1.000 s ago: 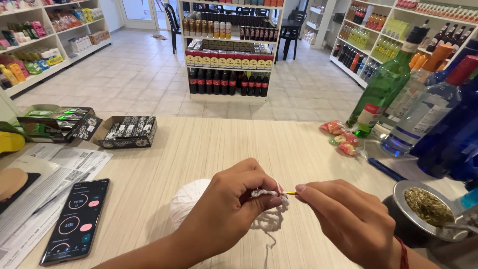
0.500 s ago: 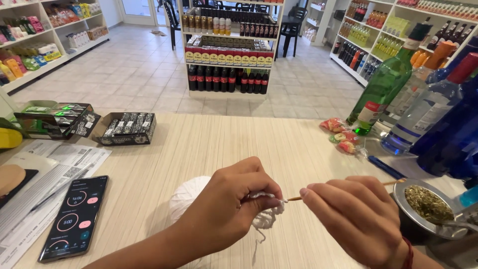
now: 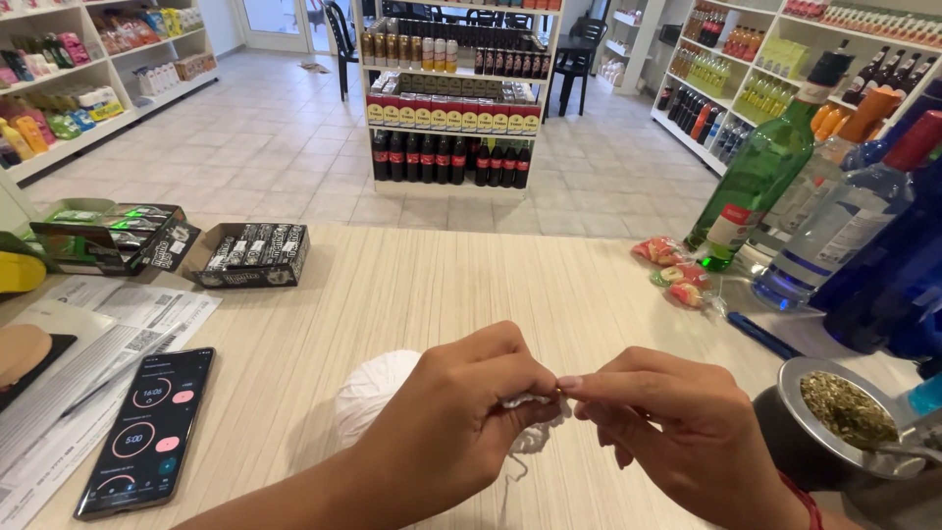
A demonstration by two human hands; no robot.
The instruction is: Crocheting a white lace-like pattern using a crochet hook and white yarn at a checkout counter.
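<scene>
Hands meet at centre of the wooden counter [image 3: 412, 285], fingertips touching. Left hand [image 3: 461, 422] comes in from below, knuckles up, fingers curled narrow and pinching a small white crochet piece [image 3: 525, 402]. Right hand [image 3: 677, 427] faces it, thumb & forefinger closed tight on the same spot; probably it holds a thin hook, but this part is hidden by the fingers. A red band sits at the right wrist.

Behind the left hand lies a round ball of white yarn [image 3: 373, 397], soft and matt, touching the counter; a loose thread hangs under the work.

Counter is pale wood w/ fine straight grain. On it: black phone [image 3: 147, 432] w/ lit screen, printed papers [image 3: 108, 334], two open cardboard boxes [image 3: 250, 255], wrapped candies [image 3: 672, 275], green glass bottle [image 3: 760, 177], metal-rimmed cup of green herb [image 3: 844, 412]. Beyond: shop w/ tiled floor [image 3: 285, 157] and a shelf rack of dark bottles [image 3: 456, 93].
</scene>
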